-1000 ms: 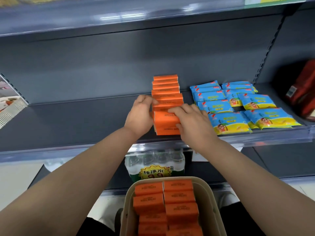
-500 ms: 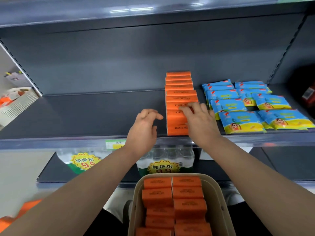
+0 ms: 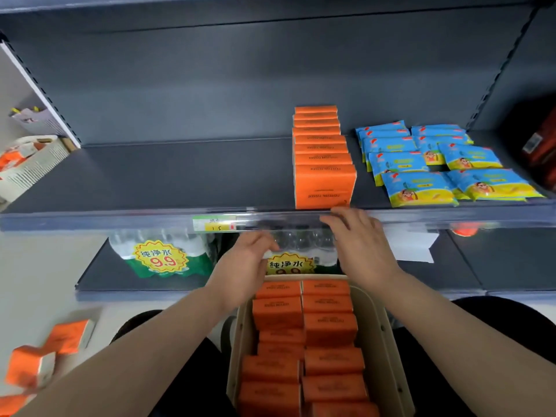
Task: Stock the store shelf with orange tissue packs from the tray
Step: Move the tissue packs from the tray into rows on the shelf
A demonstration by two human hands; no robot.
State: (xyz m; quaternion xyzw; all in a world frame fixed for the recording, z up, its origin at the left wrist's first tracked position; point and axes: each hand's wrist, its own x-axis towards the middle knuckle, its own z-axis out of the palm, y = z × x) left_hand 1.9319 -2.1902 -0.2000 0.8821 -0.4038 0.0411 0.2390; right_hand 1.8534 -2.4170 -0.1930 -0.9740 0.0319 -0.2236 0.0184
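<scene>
A row of orange tissue packs (image 3: 323, 164) stands front to back on the dark shelf (image 3: 168, 176), reaching its front lip. Below me a beige tray (image 3: 382, 335) holds two columns of several more orange packs (image 3: 304, 335). My left hand (image 3: 243, 266) hovers over the tray's far end, fingers loosely curled and holding nothing. My right hand (image 3: 358, 245) is in the air just below the shelf's clear front rail, fingers relaxed and empty. Both hands are off the shelf row.
Blue and yellow packets (image 3: 433, 164) lie right of the orange row. Water bottle packs with 9.9 price tags (image 3: 164, 257) sit on the lower shelf. Loose orange packs (image 3: 39, 359) lie on the floor at left. A white basket (image 3: 30, 164) stands at far left.
Both hands have pulled back from the front pack of the shelf row and dropped below the shelf edge toward the tray. The view has tilted down.
</scene>
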